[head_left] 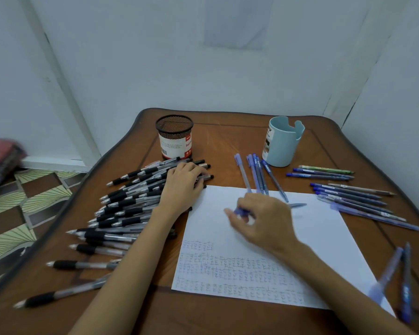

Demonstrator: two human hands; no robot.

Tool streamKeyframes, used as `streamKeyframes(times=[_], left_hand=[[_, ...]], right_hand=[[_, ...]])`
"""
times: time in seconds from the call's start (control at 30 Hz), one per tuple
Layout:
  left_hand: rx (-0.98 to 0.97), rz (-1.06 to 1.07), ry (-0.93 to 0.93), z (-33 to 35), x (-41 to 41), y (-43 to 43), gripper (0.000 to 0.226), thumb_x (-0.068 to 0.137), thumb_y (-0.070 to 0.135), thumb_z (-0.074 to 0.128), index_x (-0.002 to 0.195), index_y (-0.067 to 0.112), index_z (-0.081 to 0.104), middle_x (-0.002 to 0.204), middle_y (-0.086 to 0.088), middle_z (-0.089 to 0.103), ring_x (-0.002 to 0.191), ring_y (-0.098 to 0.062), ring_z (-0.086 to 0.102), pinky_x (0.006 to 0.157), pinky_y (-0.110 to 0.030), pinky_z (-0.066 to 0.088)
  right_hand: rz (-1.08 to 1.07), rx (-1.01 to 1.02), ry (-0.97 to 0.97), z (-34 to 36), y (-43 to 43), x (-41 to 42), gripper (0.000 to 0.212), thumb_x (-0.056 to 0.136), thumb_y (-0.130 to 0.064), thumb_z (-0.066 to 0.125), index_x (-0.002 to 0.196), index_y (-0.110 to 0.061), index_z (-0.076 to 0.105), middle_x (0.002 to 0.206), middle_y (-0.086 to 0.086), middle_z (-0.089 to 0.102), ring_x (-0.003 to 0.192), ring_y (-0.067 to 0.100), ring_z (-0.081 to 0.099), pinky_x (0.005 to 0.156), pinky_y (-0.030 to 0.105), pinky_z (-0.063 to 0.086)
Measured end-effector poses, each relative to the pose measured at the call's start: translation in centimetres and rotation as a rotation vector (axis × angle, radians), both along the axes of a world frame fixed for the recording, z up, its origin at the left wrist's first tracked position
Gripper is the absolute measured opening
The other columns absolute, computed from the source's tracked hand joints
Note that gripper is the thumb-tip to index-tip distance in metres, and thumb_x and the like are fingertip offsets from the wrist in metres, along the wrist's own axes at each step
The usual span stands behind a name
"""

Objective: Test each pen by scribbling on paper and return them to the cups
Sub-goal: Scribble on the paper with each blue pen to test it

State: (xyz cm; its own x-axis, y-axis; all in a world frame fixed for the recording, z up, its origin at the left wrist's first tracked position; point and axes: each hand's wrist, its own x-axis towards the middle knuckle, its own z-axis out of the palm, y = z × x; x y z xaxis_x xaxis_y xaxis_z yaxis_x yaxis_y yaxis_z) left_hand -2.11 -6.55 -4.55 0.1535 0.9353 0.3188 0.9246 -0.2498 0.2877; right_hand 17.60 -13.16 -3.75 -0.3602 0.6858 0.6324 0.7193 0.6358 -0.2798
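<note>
Head view: the right hand (264,223) is pinching a blue pen (298,205) between thumb and fingers, holding it close over the upper part of the paper (312,226) on the bench (228,131). The pen's long axis is running nearly level, left to right across the sheet; blur is hiding which end carries the tip. Light, rigid and smooth, the barrel is probably best taken near its grip section. The left hand (182,187) is resting on the heap of black pens (121,213), fingers curved over them; whether it is gripping one cannot be told.
</note>
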Motion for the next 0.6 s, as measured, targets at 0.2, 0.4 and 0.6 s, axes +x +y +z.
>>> streamKeyframes(times=[0.2,0.4,0.6], left_hand=[[0.007,-0.003,0.010,0.0,0.1,0.1,0.028,0.097,0.020,0.044,0.121,0.021,0.058,0.123,0.000,0.055,0.122,-0.020,0.038,0.096,-0.035,0.028],[0.000,-0.003,0.022,-0.1,0.1,0.1,0.028,0.097,0.020,0.044,0.122,0.022,0.057,0.123,0.001,0.054,0.123,-0.020,0.037,0.097,-0.035,0.028],[0.026,0.000,0.003,-0.2,0.1,0.2,0.026,0.096,0.019,0.045,0.118,0.022,0.059,0.119,0.002,0.056,0.120,-0.019,0.039,0.093,-0.034,0.028]], right_hand=[[0.208,-0.018,-0.219,-1.2,-1.8,-2.0,0.021,0.076,-0.041,0.052,0.065,-0.023,0.054,0.058,-0.012,0.049,0.046,0.003,0.030,0.048,0.005,0.015],[0.240,-0.036,-0.169,-1.2,-1.7,-1.9,0.015,0.076,-0.035,0.052,0.069,-0.022,0.056,0.062,-0.011,0.050,0.046,0.004,0.034,0.043,0.010,0.026],[0.285,-0.129,0.200,2.6,-0.9,-0.5,0.026,0.075,-0.047,0.067,0.076,-0.022,0.061,0.077,-0.005,0.051,0.062,0.004,0.046,0.056,0.009,0.039]])
